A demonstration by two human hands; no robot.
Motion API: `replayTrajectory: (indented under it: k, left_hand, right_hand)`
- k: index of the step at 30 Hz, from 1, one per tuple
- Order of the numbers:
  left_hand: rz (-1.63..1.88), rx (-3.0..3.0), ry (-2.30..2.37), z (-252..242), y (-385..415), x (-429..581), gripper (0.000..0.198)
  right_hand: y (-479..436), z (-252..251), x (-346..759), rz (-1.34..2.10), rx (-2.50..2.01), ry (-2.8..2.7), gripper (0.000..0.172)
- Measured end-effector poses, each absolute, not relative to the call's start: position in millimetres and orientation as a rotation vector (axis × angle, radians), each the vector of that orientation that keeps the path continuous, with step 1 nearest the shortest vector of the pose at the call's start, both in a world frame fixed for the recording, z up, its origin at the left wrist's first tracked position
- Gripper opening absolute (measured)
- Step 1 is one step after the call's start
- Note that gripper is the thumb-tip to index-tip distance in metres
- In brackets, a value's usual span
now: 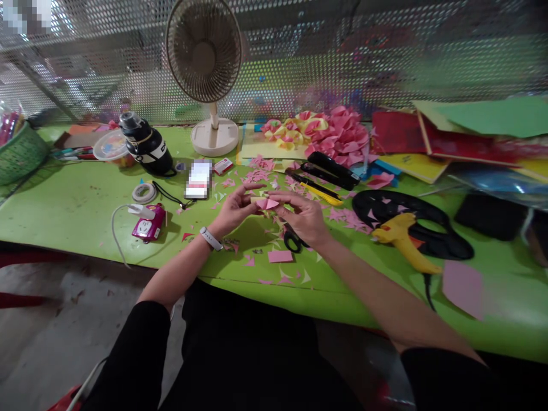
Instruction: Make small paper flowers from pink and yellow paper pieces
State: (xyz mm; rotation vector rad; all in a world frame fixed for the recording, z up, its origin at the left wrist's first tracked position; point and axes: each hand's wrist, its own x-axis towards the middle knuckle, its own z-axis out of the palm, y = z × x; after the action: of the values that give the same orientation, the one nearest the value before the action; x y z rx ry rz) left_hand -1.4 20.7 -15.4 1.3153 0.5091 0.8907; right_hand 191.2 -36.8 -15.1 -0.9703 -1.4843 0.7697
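Observation:
Between my two hands, over the middle of the green table, is a small pink paper piece [268, 204] with a pale edge at its left. My left hand [236, 210], with a white band on the wrist, pinches its left side. The fingers of my right hand [303, 217] are closed on its right side. Black-handled scissors [293, 241] lie partly under my right hand. Nearer to me rests a pink paper rectangle [280, 257]. Pink and pale paper scraps [261, 165] are scattered around both hands.
Beyond my hands are a yellow cutter [321, 193], a black stapler [329, 171] and a pile of pink paper flowers [338, 137]. A yellow glue gun [405, 242] lies right. A fan [214, 137], phone [198, 179], black bottle [148, 145] and pink socket block [149, 224] stand left.

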Motion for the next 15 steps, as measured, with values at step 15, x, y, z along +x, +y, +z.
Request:
replayTrajectory:
  k: [15]
  left_hand:
    - [0.892,1.268,0.495,-14.6,15.3,1.2,0.058]
  right_hand:
    - [-40.7,-20.8,183.2,0.551,-0.89,-1.434,0.026]
